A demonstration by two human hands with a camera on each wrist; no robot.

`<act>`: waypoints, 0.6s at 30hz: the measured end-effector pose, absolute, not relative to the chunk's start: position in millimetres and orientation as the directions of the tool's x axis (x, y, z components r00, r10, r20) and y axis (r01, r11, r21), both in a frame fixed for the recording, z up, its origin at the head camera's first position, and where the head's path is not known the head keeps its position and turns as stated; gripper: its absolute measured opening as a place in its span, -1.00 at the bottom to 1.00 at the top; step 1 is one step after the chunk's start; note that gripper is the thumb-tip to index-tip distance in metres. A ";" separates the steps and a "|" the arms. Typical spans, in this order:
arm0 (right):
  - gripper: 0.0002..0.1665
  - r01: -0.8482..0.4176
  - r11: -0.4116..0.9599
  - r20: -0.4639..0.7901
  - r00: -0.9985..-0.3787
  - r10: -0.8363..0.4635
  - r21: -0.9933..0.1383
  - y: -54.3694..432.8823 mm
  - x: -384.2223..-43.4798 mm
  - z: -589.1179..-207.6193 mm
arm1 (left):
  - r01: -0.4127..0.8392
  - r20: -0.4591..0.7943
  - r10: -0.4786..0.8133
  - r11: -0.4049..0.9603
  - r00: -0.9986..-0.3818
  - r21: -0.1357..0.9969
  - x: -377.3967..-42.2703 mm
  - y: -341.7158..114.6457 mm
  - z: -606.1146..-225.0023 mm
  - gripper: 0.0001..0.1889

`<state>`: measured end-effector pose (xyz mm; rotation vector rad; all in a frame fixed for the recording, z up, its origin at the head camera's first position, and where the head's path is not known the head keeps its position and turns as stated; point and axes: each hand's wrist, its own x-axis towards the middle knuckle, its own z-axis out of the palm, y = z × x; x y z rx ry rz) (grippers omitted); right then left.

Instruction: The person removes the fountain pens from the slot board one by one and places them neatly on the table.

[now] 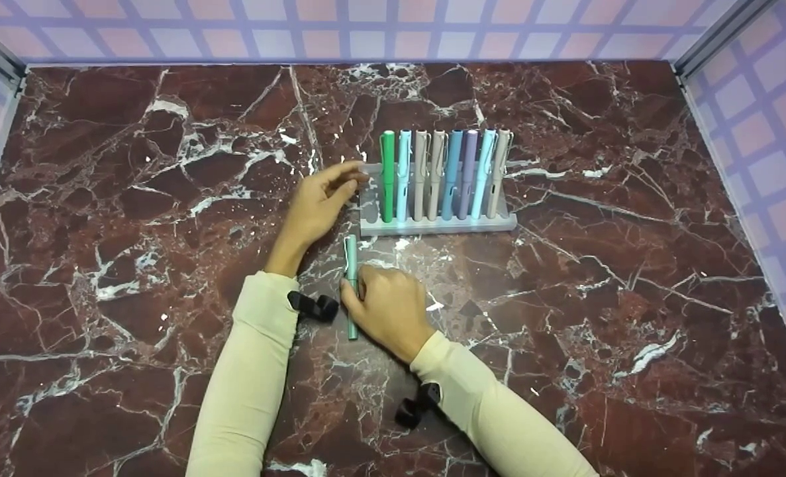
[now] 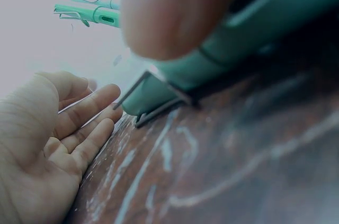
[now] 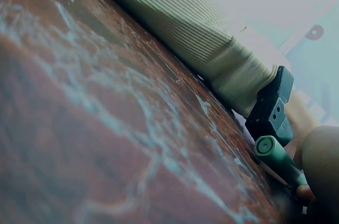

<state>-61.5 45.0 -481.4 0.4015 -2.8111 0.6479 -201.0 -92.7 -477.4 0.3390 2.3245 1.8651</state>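
Note:
My right hand (image 1: 389, 308) pinches a teal-green capped pen (image 1: 351, 248) with a wire clip, low over the marbled tabletop. In the left wrist view the cap end of this pen (image 2: 159, 91) is close up, with a blurred fingertip over it. The right wrist view shows its round end (image 3: 265, 145). My left hand (image 1: 316, 202) lies at the left end of a clear pen rack (image 1: 436, 227), fingers loosely bent by its edge; whether they touch it is hard to tell. Pens stand in a row there, a bright green pen (image 1: 388, 175) leftmost.
Farther right in the rack stand several pens, among them a purple pen (image 1: 468, 175) and a beige pen (image 1: 498, 175) at the end. Checkered panels (image 1: 379, 33) border the dark red marbled tabletop (image 1: 631, 265). Black wrist cameras (image 1: 313, 306) are strapped over both sleeves.

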 end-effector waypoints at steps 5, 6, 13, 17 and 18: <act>-0.55 -0.308 0.861 0.283 -0.937 -0.203 -0.404 45.7 -61.3 -481.4 | 0.082 0.026 0.259 0.207 -0.966 0.975 -201.1 -92.9 -477.2 -0.64; -0.54 -0.307 0.859 0.285 -0.938 -0.199 -0.409 45.8 -61.4 -481.5 | 0.086 0.031 0.259 0.204 -0.965 0.975 -201.1 -92.8 -477.1 -0.64; -0.46 -0.310 0.823 0.301 -0.937 -0.178 -0.476 50.2 -62.2 -482.4 | 0.102 0.047 0.259 0.203 -0.965 0.974 -200.7 -91.6 -476.8 -0.65; -0.47 -0.325 0.789 0.313 -0.933 -0.177 -0.522 55.0 -62.4 -482.0 | 0.103 0.047 0.256 0.208 -0.965 0.973 -201.0 -92.5 -478.1 -0.65; -0.48 -0.329 0.780 0.315 -0.932 -0.178 -0.533 56.3 -62.3 -481.7 | 0.099 0.044 0.257 0.206 -0.965 0.974 -201.1 -92.8 -478.2 -0.65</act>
